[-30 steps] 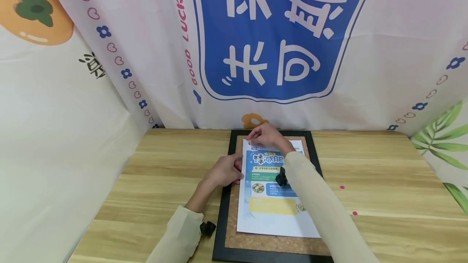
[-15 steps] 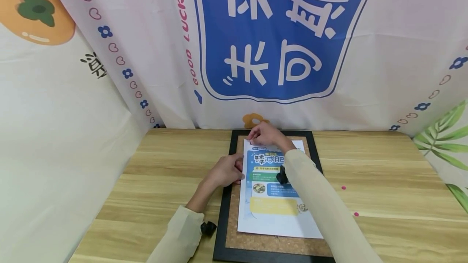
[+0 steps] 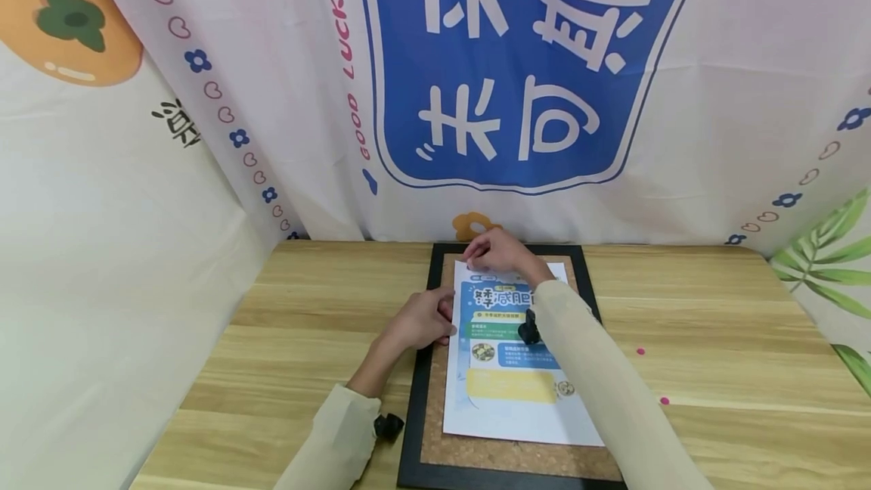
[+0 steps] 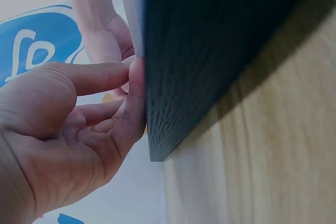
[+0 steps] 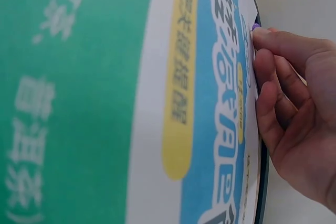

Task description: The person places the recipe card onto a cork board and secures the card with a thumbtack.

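A printed poster sheet (image 3: 510,422) lies on a black-framed cork board (image 3: 469,451) on the wooden table. My left hand (image 3: 423,319) is at the sheet's left edge, pinching it between thumb and fingers above the dark frame (image 4: 178,66), as the left wrist view shows. At the sheet's upper left corner, my right hand (image 3: 500,252) pinches a small purple push pin (image 5: 255,26) between thumb and finger. Only a bit of the pin shows; its point is hidden. The other right-hand fingers curl beside the sheet's top edge.
Two small pink pieces, a nearer one (image 3: 664,401) and a farther one (image 3: 640,351), lie on the table (image 3: 721,308) right of the board. A printed curtain (image 3: 313,97) hangs directly behind the table's back edge.
Both hands stay at the same spots on the sheet. The head view has shifted very slightly; my right forearm and its wrist camera have turned a little.
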The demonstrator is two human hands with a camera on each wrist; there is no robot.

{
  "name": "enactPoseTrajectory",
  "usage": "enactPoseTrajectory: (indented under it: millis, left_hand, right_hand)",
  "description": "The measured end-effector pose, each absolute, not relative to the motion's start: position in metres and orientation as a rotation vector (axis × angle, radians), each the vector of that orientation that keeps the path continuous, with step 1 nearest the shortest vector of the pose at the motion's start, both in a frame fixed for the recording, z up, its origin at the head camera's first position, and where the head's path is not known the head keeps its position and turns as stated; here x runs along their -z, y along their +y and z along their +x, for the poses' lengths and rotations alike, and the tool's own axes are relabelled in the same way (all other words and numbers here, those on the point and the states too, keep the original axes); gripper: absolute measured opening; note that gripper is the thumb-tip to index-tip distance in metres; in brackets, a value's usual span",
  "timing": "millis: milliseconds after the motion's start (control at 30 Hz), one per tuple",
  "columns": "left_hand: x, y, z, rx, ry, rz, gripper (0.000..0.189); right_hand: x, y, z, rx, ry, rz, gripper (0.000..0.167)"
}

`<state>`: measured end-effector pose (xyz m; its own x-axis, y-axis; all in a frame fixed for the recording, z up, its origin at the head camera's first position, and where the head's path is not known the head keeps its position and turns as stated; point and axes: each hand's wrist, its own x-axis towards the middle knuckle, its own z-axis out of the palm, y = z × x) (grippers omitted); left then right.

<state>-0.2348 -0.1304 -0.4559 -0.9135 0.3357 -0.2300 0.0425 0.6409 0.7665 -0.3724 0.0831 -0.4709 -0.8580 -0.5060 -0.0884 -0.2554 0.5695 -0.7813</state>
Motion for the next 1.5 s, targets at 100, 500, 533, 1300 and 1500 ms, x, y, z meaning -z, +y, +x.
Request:
enactPoseTrajectory:
  millis: [100, 500, 533, 1300, 1500]
  left_hand:
    - [0.455, -0.129, -0.234, -1.161, 2.510, 0.302, 0.062]
    - [0.454, -0.129, -0.236, -1.132, 2.524, 0.298, 0.065]
    - [0.455, -0.129, -0.236, -1.129, 2.525, 0.297, 0.066]
    - [0.452, -0.129, -0.235, -1.144, 2.538, 0.283, 0.060]
    - [0.451, -0.128, -0.234, -1.124, 2.546, 0.296, 0.062]
  right_hand:
    - [0.472, 0.084, -0.373, 1.191, 2.493, -0.594, 0.017]
    - [0.471, 0.082, -0.375, 1.199, 2.488, -0.493, 0.015]
    - [0.471, 0.082, -0.375, 1.198, 2.489, -0.490, 0.015]
    - [0.464, 0.072, -0.374, 1.163, 2.525, -0.334, 0.015]
    - [0.465, 0.069, -0.374, 1.130, 2.564, -0.324, 0.014]
